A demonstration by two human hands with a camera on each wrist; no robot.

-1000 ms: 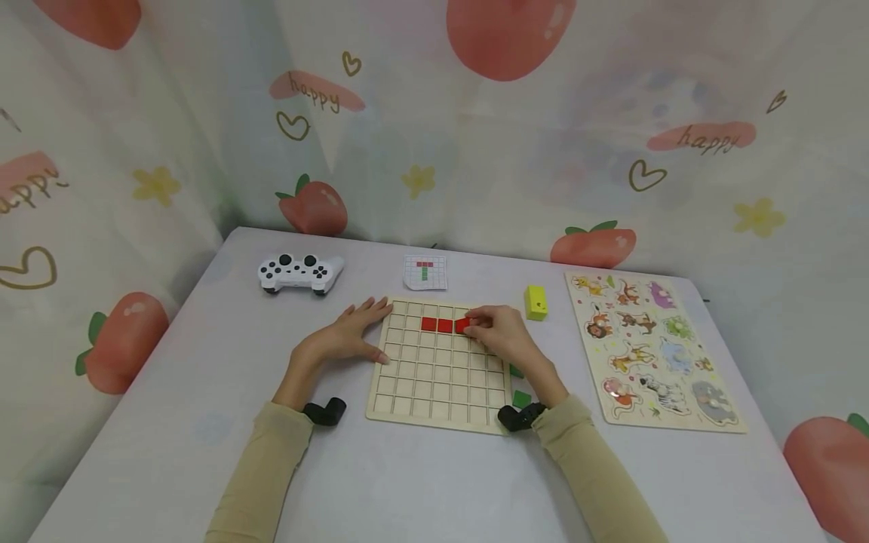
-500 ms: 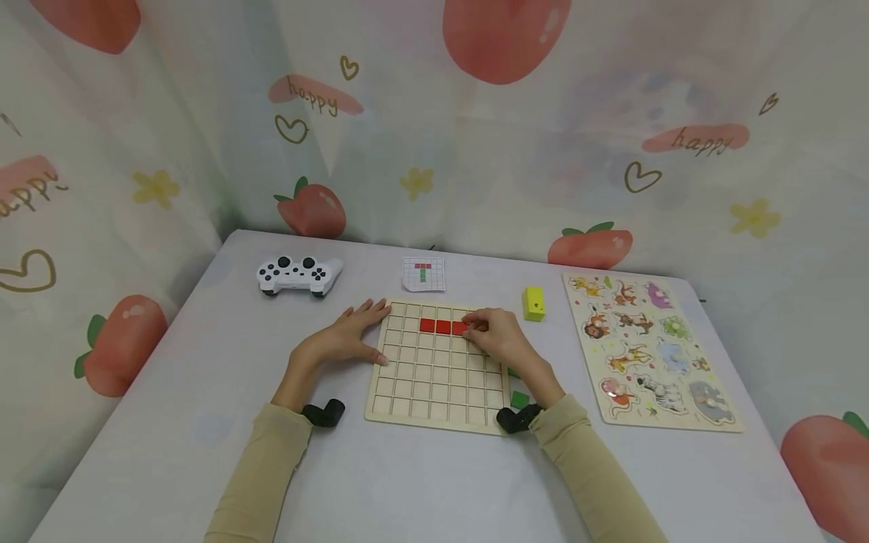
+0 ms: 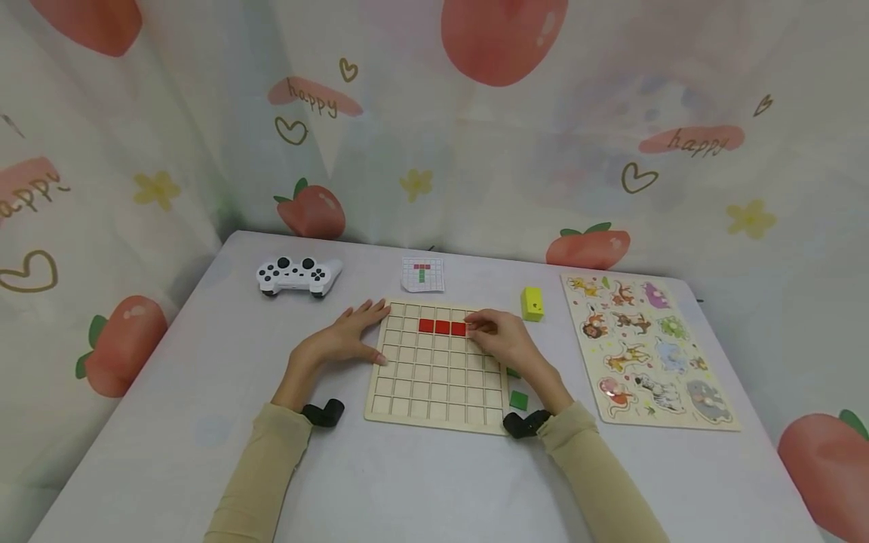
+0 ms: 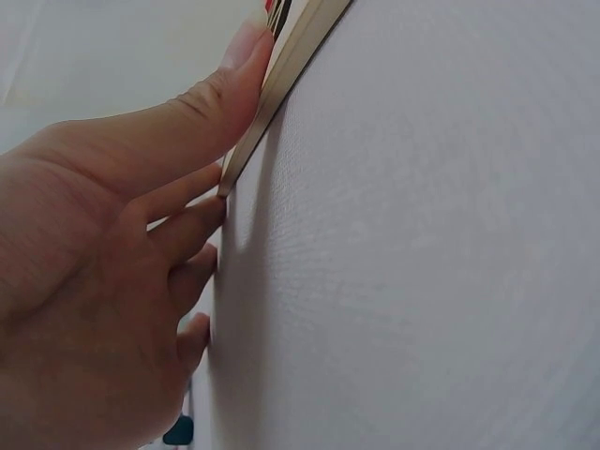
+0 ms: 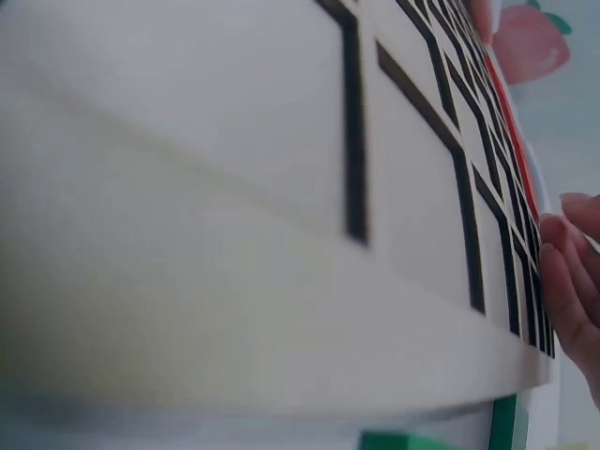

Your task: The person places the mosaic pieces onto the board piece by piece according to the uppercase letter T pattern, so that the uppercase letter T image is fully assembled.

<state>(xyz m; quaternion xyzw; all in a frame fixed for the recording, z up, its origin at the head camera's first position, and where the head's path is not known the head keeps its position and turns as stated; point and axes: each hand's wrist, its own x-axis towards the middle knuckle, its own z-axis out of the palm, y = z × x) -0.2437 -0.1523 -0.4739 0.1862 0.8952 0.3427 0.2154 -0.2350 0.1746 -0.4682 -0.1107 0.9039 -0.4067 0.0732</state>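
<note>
A square wooden grid board point(image 3: 434, 374) lies flat on the table. Three red square tiles point(image 3: 442, 327) fill neighbouring squares in one row near its far side. My left hand point(image 3: 345, 336) rests at the board's left edge with fingers spread, its thumb on the rim point(image 4: 291, 66) in the left wrist view. Over the board's right side is my right hand point(image 3: 501, 337), fingertips by the right end of the red row. The rightmost tile lies flat and uncovered; I see nothing between thumb and fingers, though contact with the tile is unclear.
Green tiles point(image 3: 519, 400) lie right of the board, one partly hidden by my right wrist. Behind it are a pattern card point(image 3: 422, 275) with a red and green T, and a yellow block point(image 3: 532, 304). A white game controller point(image 3: 299, 276) sits back left, an animal puzzle point(image 3: 665, 424) right.
The rightmost red tile, tilted in my right fingers a second ago, now lies flat in its square. My right fingers have eased slightly off to the right. The left hand stays put.
</note>
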